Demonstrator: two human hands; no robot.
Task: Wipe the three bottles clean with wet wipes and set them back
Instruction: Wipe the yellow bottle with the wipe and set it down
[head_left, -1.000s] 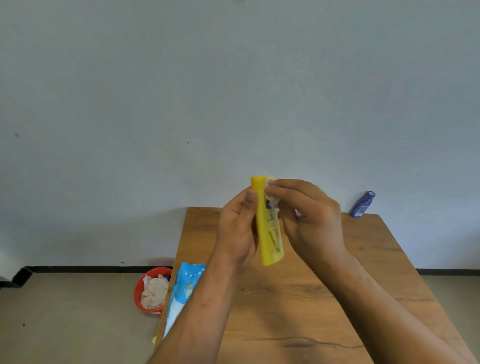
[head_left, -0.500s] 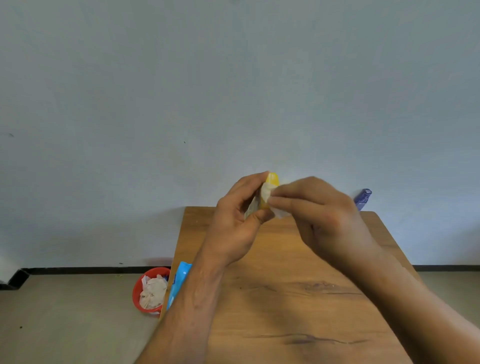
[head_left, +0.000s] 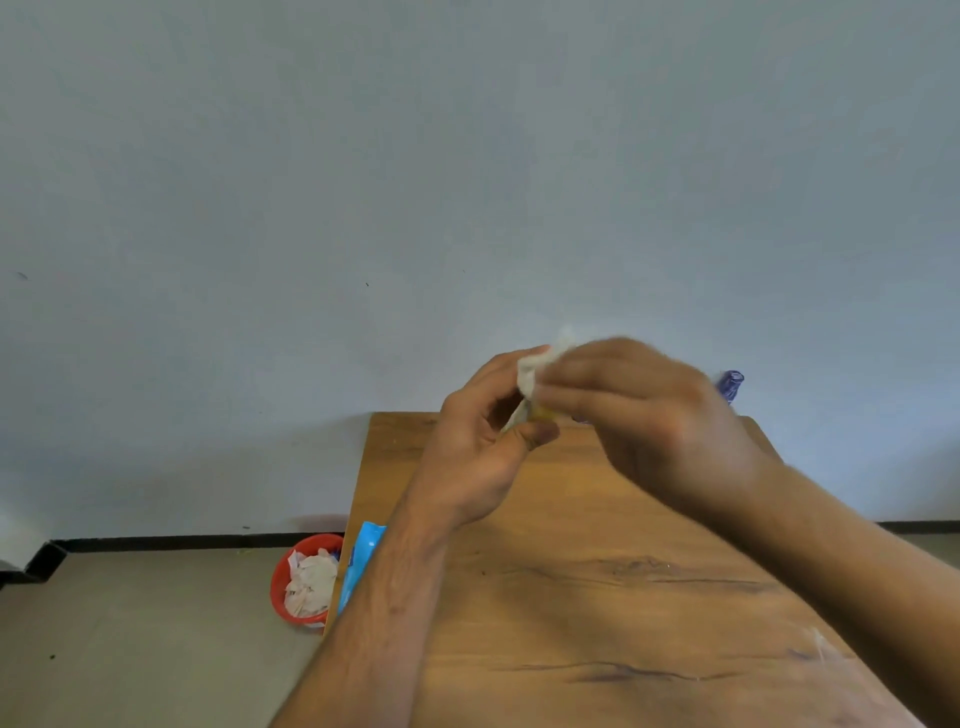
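Note:
My left hand (head_left: 475, 457) holds the yellow bottle (head_left: 540, 413) above the far part of the wooden table (head_left: 597, 597); only a small yellow patch shows between my fingers. My right hand (head_left: 654, 415), blurred by motion, pinches a white wet wipe (head_left: 535, 371) against the bottle's top. A purple bottle (head_left: 730, 384) stands at the table's far right edge by the wall, partly hidden behind my right hand. No third bottle is visible.
A blue wet-wipe pack (head_left: 361, 561) lies at the table's left edge, partly behind my left forearm. On the floor to the left sits a red bin (head_left: 291, 582) holding crumpled used wipes. A grey wall rises behind the table.
The yellow bottle was tipped from upright until almost hidden in my hands. My right hand has moved the wipe over its top end, and both hands have drifted slightly up.

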